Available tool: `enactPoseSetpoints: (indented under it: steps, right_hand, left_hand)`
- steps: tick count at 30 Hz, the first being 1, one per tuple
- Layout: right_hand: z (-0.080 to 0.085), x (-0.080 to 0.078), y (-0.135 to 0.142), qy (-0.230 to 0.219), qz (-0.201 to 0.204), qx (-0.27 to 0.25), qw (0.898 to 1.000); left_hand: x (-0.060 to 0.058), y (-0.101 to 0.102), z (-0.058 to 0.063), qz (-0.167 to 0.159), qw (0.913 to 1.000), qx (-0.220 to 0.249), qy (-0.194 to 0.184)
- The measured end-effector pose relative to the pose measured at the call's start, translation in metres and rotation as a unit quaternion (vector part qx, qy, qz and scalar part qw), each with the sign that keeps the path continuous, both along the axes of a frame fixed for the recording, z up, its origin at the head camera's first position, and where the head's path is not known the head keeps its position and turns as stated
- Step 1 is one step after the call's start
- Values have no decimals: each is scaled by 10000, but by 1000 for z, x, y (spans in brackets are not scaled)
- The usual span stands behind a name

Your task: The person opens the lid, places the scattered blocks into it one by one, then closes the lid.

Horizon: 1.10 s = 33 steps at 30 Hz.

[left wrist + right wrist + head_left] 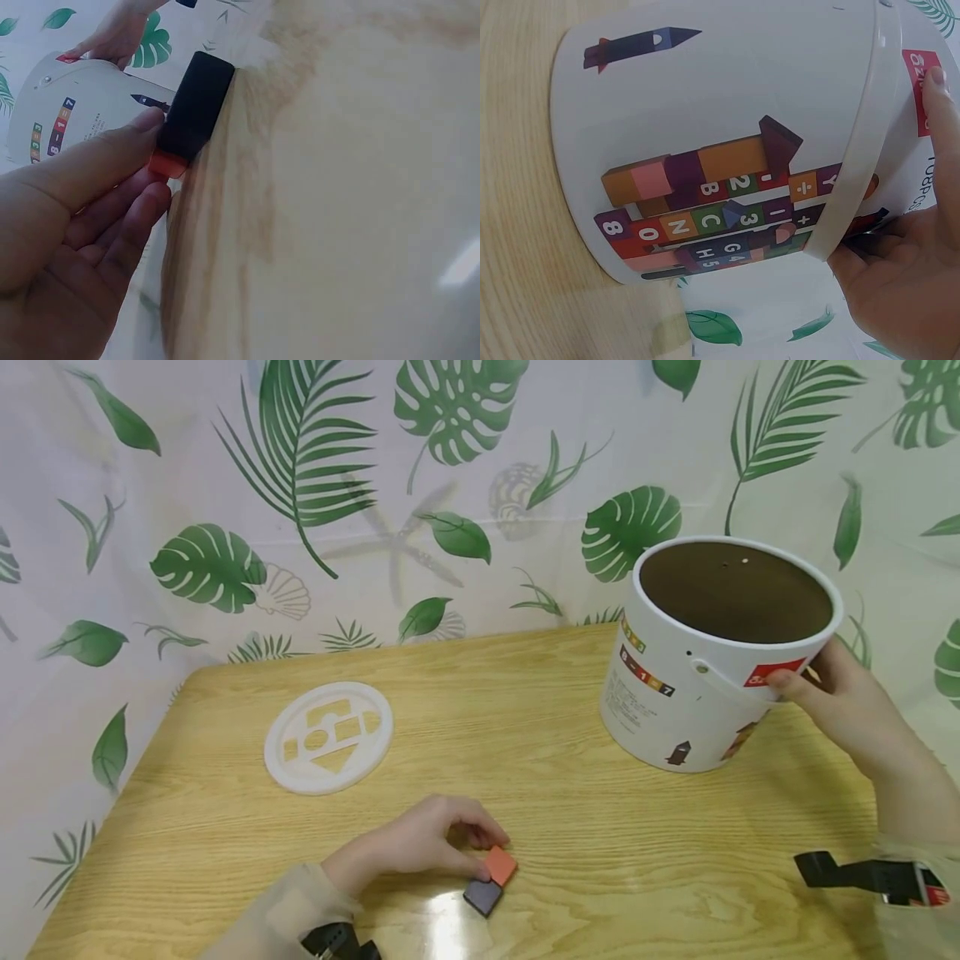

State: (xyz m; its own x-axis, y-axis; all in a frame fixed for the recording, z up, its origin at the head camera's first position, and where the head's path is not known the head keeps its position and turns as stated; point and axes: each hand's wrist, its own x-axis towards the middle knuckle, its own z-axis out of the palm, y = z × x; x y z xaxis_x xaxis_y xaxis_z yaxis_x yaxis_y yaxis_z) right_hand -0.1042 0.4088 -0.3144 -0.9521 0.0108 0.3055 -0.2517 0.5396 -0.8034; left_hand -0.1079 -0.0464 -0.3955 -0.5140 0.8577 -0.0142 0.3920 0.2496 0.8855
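My left hand point(427, 839) pinches a small orange block point(501, 863) between thumb and fingers at the front middle of the table. Against that block lies a dark block point(482, 897), its long side showing in the left wrist view, close by the thumb. On the right, my right hand point(847, 714) grips the upper side of a white bucket point(652, 702), thumb over the red label and the other fingers mostly hidden behind. Printed block pictures, letters and sums cover the bucket's wall. Its mouth faces up, and only brown inner wall shows.
A white round plate with shaped cut-outs point(367, 768) lies on the left of the wooden table point(510, 718). Behind the table's back edge hangs a leaf-patterned cloth point(525, 552). Both wrists wear dark straps point(855, 870).
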Motion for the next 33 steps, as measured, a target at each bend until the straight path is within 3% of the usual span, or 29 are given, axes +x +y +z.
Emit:
enactPoseSetpoints:
  steps: [9, 17, 25, 33]
  right_hand:
    - [-1, 0, 1, -15, 9, -75, 10000]
    - [0, 1, 0, -53, -18, -30, 10000]
    - [-1, 0, 1, -18, 12, -49, 10000]
    - [0, 2, 0, -134, -63, -29, 9999]
  left_hand:
    - [-5, 4, -3, 148, 9982, 282, 501]
    - [-5, 6, 0, 354, 9986, 241, 319]
    - [-6, 9, 1, 484, 9971, 211, 544]
    - [-7, 14, 2, 753, 9969, 77, 199]
